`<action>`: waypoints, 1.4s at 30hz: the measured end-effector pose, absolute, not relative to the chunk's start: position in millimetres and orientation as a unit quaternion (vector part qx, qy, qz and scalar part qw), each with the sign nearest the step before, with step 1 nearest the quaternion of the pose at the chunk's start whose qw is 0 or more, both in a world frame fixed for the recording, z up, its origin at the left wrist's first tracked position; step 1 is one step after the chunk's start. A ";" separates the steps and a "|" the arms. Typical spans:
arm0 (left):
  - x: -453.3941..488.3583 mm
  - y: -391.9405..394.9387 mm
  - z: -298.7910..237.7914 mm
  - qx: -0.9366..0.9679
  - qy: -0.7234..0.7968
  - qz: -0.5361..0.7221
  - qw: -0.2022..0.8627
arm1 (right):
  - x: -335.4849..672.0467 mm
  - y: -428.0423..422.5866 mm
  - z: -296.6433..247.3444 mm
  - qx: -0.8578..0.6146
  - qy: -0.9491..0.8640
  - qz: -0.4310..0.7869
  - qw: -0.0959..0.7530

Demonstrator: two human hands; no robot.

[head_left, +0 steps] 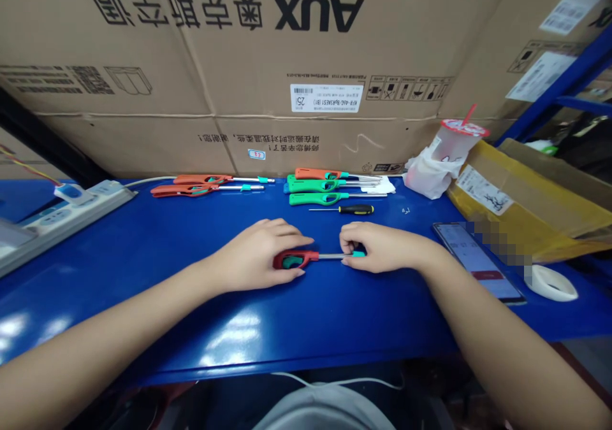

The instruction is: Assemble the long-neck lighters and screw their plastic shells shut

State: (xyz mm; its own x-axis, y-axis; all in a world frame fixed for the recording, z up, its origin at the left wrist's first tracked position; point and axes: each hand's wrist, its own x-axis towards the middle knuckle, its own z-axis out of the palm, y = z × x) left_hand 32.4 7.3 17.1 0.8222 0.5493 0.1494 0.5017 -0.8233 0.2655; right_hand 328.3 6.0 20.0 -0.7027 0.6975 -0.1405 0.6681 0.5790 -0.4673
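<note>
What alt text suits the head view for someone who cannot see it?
The left hand holds a red lighter by its handle; the right hand holds its tip. Beyond, more lighters and a screwdriver lie on a blue table.

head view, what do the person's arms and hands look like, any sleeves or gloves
The left forearm and right forearm are bare, with no sleeves in view. The left hand and right hand wear no gloves, and no watch, ring or bracelet shows.
</note>
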 end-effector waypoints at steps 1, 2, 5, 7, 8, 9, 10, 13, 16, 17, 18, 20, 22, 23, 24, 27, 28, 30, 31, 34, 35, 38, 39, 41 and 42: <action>22.2 9.6 19.9 0.947 0.283 0.107 0.109 | 333.3 5.4 24.1 -0.389 -0.885 0.257 0.017; 12.7 12.0 21.5 0.948 0.279 0.096 0.117 | 337.7 4.5 27.8 -0.395 -0.881 0.262 0.005; -5.8 17.3 18.0 0.948 0.275 0.081 0.141 | 344.0 1.9 33.4 -0.405 -0.872 0.276 -0.026; -8.1 17.1 9.2 0.944 0.266 0.109 0.163 | 340.6 0.6 31.7 -0.399 -0.875 0.275 -0.011; -6.7 15.6 3.7 0.940 0.259 0.130 0.178 | 336.9 0.0 29.4 -0.394 -0.878 0.270 0.010; -4.2 13.4 -1.9 0.936 0.252 0.154 0.191 | 332.4 -0.6 26.6 -0.388 -0.882 0.266 0.033; -0.9 10.6 -7.2 0.932 0.249 0.175 0.198 | 327.4 -1.3 23.5 -0.382 -0.884 0.263 0.052; 8.8 1.3 -17.6 0.923 0.254 0.214 0.193 | 314.8 -4.1 15.7 -0.359 -0.891 0.270 0.062; 13.7 -4.4 -18.3 0.917 0.253 0.234 0.199 | 309.2 -6.3 13.0 -0.335 -0.899 0.274 0.068; 14.2 -5.2 -17.2 0.916 0.251 0.241 0.203 | 308.6 -6.5 13.0 -0.328 -0.900 0.277 0.079; 14.2 -5.5 -15.8 0.913 0.250 0.248 0.207 | 308.3 -6.5 13.2 -0.320 -0.900 0.281 0.094; 13.5 -5.0 -13.8 0.904 0.256 0.265 0.220 | 307.5 -5.6 13.2 -0.303 -0.899 0.290 0.127; 12.3 -3.4 -13.6 0.890 0.277 0.283 0.225 | 306.0 -3.9 11.5 -0.302 -0.898 0.279 0.158; 11.7 -2.2 -14.4 0.884 0.292 0.290 0.224 | 305.1 -2.8 9.9 -0.311 -0.897 0.263 0.168; 10.9 -0.8 -15.7 0.878 0.308 0.295 0.220 | 304.1 -1.7 7.7 -0.328 -0.896 0.244 0.174; 8.5 4.6 -20.8 0.867 0.346 0.289 0.211 | 301.3 1.8 -0.9 -0.389 -0.884 0.198 0.168; 7.7 6.5 -22.2 0.867 0.352 0.285 0.211 | 300.6 2.7 -3.8 -0.405 -0.879 0.191 0.165; 6.1 9.6 -23.5 0.871 0.353 0.274 0.204 | 299.5 4.3 -8.6 -0.428 -0.870 0.184 0.158; 5.3 10.5 -23.0 0.876 0.350 0.271 0.194 | 299.2 4.8 -10.2 -0.437 -0.867 0.181 0.157; 3.1 10.2 -16.8 0.889 0.329 0.274 0.161 | 299.2 5.4 -9.9 -0.450 -0.862 0.167 0.163; 2.4 9.1 -13.6 0.895 0.317 0.273 0.155 | 299.6 5.0 -8.2 -0.449 -0.862 0.160 0.171; 0.9 4.5 -4.5 0.922 0.275 0.232 0.140 | 301.0 1.7 -0.3 -0.397 -0.881 0.167 0.198; 0.5 3.1 -2.5 0.932 0.266 0.209 0.130 | 301.2 -0.2 2.4 -0.366 -0.890 0.182 0.202; 0.0 1.4 -1.0 0.945 0.257 0.169 0.114 | 300.4 -4.6 6.4 -0.312 -0.905 0.214 0.194; -0.1 1.0 -1.4 0.947 0.256 0.158 0.112 | 299.5 -6.8 7.4 -0.298 -0.909 0.225 0.184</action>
State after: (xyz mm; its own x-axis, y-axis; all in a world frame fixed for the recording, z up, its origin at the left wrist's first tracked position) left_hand -0.1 1.0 -1.4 0.8198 0.5193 0.2415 0.4489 -0.8445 0.2920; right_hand 299.5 -6.8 7.4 -0.7546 0.6246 0.2011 0.4583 0.7210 -0.5197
